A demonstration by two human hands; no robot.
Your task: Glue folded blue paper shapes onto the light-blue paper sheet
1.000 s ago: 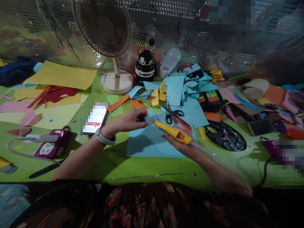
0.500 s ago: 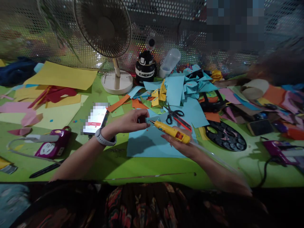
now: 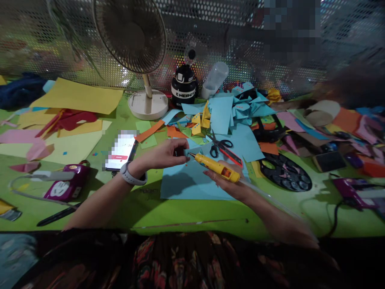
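Note:
My right hand [image 3: 226, 184] is wrapped round a yellow hot glue pen [image 3: 217, 167] with a long clear rod trailing from its back end. The pen's metal tip points left and touches or almost touches a small blue paper piece [image 3: 192, 152]. Thumb and fingers of my left hand [image 3: 171, 154] pinch that piece, which they partly hide. Both hands are above a light blue paper sheet [image 3: 183, 186] on the green table. Just beyond my right hand lie black-handled scissors [image 3: 221, 145] and a red utility knife [image 3: 233, 155].
A phone [image 3: 120, 150] showing a timer lies left of my left hand. Behind stand a fan [image 3: 148, 104], a black bottle [image 3: 184, 90] and a heap of blue paper scraps [image 3: 240, 108]. A black palette [image 3: 285, 172] is at right; purple power strips [image 3: 67, 182] flank both sides.
Both hands, the glue pen and the paper piece stay almost still. The phone's timer reading has ticked on.

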